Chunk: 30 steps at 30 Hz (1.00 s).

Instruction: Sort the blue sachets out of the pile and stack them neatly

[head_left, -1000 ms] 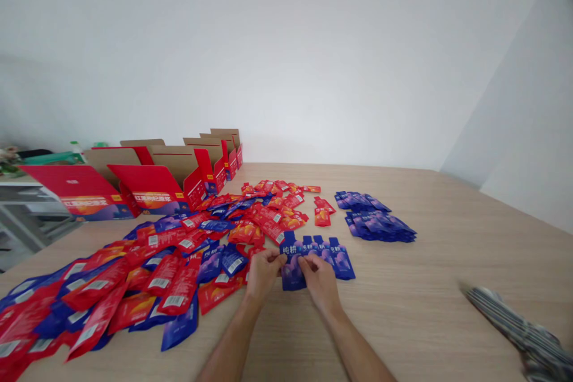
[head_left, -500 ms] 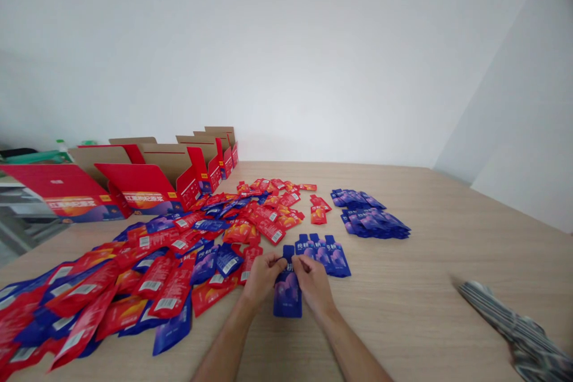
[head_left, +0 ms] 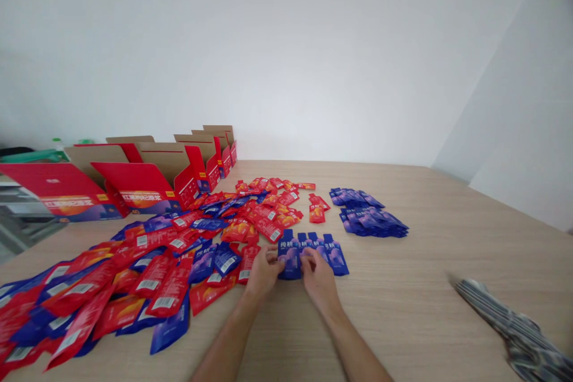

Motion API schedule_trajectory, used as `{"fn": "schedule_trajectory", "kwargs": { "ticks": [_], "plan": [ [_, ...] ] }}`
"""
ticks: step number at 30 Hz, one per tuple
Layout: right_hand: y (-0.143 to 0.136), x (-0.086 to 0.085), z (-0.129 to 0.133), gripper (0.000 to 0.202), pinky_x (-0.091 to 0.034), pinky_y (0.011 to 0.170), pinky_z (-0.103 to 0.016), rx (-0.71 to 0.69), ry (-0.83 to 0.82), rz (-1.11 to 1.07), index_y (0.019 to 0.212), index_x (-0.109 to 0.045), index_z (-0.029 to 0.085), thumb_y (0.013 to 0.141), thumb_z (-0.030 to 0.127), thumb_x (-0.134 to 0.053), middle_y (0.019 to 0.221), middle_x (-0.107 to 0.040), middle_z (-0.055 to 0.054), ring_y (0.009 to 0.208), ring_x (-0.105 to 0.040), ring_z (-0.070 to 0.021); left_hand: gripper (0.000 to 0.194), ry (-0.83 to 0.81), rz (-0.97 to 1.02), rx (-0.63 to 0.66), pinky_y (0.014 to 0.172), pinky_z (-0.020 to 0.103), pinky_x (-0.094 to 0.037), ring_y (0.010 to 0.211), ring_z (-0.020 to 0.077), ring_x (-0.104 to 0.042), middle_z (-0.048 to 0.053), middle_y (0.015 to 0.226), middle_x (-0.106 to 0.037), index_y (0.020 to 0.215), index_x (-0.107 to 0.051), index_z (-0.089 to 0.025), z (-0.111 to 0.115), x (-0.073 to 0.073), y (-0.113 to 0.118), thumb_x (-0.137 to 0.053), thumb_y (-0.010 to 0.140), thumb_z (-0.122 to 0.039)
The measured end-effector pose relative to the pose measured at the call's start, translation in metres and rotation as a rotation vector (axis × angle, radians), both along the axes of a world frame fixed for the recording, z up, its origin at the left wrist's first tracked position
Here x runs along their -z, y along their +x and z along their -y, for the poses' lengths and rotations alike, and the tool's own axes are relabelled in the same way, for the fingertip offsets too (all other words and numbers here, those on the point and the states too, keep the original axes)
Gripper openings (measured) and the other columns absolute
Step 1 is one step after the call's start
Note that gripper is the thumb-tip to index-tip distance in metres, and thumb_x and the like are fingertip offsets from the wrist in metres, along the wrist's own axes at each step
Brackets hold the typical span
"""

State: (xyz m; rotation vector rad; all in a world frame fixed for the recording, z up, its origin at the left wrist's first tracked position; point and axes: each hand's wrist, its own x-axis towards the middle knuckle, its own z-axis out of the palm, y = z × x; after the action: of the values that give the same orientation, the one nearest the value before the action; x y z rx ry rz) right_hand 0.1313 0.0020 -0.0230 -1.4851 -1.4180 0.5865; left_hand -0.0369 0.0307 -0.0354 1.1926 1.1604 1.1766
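Observation:
A blue spouted pouch (head_left: 289, 255) with a purple fruit print lies at the left end of a short row, its spout pointing away from me. My left hand (head_left: 264, 271) pinches the lower left edge of this pouch between thumb and fingers. At its right edge, the closed fingertips of my right hand (head_left: 319, 280) grip it and partly cover the neighbouring pouches. The row's other blue pouches (head_left: 335, 255) overlap one another to the right.
Mixed red and blue pouches (head_left: 152, 277) heap up on the left. Stacked blue pouches (head_left: 373, 222) lie farther back on the right. Open red cartons (head_left: 143, 185) line the table's (head_left: 403, 310) back left. A striped cloth bundle (head_left: 510, 322) lies at right.
Both hands have moved the blue pouch forward, away from me, so it now sits level with the row beside it. My left hand's grip has shifted to the pouch's lower edge.

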Motion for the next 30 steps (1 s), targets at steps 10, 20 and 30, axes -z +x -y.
{"fn": "schedule_trajectory", "kwargs": {
  "ticks": [10, 20, 30],
  "plan": [
    [0.037, 0.016, -0.008, 0.060, -0.024, 0.114, -0.051, -0.016, 0.010, 0.683, 0.127, -0.062, 0.017, 0.069, 0.005, -0.049, 0.143, -0.050, -0.012, 0.139, -0.035, -0.0307, 0.024, 0.186, -0.431, -0.076, 0.090, 0.041, -0.046, 0.093, 0.0262, -0.065, 0.014, 0.099, -0.072, 0.099, -0.072, -0.015, -0.017, 0.006, 0.013, -0.062, 0.078, -0.020],
    [0.029, 0.013, 0.003, 0.060, -0.015, 0.111, -0.064, -0.130, -0.191, 0.712, 0.140, -0.050, 0.026, 0.080, 0.018, -0.053, 0.149, -0.043, -0.012, 0.141, -0.029, -0.0368, 0.038, 0.290, -0.805, 0.060, 0.106, 0.047, -0.030, 0.124, 0.0316, -0.046, 0.010, 0.131, -0.062, 0.114, -0.072, -0.024, -0.003, 0.000, 0.014, -0.048, 0.085, -0.019],
    [0.035, 0.001, 0.005, 0.054, -0.016, 0.113, -0.055, -0.155, -0.275, 0.757, 0.139, -0.049, 0.029, 0.086, 0.023, -0.049, 0.149, -0.045, -0.005, 0.142, -0.030, -0.0278, 0.045, 0.276, -1.000, 0.127, 0.106, 0.045, -0.033, 0.126, 0.0270, -0.043, 0.002, 0.136, -0.058, 0.130, -0.059, -0.032, 0.017, -0.017, 0.028, -0.037, 0.091, -0.027]
  ]
}}
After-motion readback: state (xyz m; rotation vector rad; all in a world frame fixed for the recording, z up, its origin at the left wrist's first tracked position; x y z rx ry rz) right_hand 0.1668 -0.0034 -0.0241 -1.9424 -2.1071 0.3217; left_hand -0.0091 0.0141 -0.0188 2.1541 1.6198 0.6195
